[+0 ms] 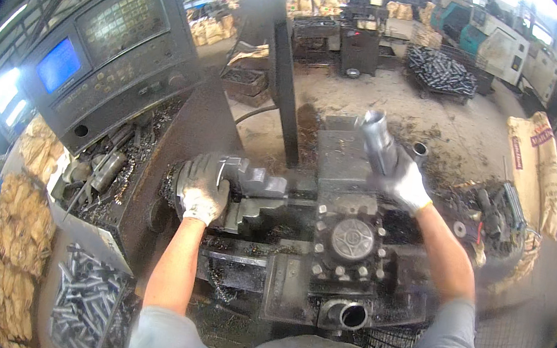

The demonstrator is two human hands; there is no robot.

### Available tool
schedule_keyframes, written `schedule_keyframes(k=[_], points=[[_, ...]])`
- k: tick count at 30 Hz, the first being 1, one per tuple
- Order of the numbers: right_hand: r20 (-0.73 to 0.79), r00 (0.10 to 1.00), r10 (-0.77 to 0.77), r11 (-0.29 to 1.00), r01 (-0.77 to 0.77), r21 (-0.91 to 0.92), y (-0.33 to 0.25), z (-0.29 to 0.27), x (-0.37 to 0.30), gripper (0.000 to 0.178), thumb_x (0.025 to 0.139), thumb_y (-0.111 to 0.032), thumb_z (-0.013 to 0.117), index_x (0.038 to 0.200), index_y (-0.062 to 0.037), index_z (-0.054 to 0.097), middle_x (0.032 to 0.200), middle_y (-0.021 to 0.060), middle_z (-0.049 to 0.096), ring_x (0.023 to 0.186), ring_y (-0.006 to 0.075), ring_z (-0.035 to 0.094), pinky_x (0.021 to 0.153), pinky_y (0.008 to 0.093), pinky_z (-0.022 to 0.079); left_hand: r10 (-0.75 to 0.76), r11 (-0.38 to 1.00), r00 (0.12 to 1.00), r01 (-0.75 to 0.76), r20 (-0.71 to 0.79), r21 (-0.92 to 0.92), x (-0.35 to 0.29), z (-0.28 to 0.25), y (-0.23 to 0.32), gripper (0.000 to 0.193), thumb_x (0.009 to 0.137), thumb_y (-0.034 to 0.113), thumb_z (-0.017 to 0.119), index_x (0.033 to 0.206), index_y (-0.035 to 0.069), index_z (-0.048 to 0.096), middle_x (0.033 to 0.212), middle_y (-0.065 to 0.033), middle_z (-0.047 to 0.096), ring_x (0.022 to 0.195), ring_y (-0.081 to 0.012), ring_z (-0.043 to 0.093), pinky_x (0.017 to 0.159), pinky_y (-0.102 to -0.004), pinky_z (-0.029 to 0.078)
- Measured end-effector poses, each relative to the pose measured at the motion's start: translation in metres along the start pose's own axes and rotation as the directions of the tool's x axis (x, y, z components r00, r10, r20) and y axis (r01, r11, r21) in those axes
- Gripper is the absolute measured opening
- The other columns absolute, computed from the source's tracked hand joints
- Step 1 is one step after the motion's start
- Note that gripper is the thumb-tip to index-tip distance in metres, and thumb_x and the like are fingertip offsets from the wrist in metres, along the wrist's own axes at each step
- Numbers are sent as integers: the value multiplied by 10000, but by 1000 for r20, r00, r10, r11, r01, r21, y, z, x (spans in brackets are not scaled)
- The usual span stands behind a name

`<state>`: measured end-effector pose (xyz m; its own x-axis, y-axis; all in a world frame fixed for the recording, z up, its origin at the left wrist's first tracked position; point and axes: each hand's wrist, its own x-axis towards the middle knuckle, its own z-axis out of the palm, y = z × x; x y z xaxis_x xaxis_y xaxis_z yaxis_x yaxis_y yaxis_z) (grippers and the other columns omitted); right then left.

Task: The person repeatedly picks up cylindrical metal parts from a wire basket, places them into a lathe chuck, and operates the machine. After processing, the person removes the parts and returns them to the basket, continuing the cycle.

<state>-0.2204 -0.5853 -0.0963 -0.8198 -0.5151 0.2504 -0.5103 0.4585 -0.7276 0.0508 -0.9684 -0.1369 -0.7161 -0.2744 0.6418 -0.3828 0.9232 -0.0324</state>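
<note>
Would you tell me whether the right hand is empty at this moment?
No, the gloved right hand grips a grey metal tube, held tilted above the machine's tool block.

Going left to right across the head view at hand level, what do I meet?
Bin of grey metal rods → control panel with blue screen → gloved left hand on the chuck → turret block → gloved right hand holding a metal tube → sack.
</note>
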Motion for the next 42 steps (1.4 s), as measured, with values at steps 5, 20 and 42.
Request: schedule_keyframes(k=[5,20,42], points=[[-449,707,-547,827,541,-155,-90,-23,-49,718,757,-227,941,1353,-36,590,1150,186,750,1040,341,763,920,419,610,-25,995,992,36,121,-93,9,-20,0,764,816,277,764,1503,36,529,1504,-206,586,1430,-382,513,1271,-522,307],[653,683,327,482,-715,506,-101,159,-336,759,885,-354,858,1464,35,559,1232,135,713,1103,202,668,1045,328,494,82,-578,291,793,953,-192,-231,-48,139,591,906,233,859,1368,-31,604,1179,-125,730,1034,-233,699,941,-389,564],[-443,733,517,789,-609,-86,30,-20,-475,756,830,-385,807,1466,-57,564,1138,248,750,1085,381,740,973,448,568,366,-688,375,725,852,-24,-259,-77,106,495,1120,465,480,1401,81,620,1276,-103,726,1104,-275,740,857,-479,645]])
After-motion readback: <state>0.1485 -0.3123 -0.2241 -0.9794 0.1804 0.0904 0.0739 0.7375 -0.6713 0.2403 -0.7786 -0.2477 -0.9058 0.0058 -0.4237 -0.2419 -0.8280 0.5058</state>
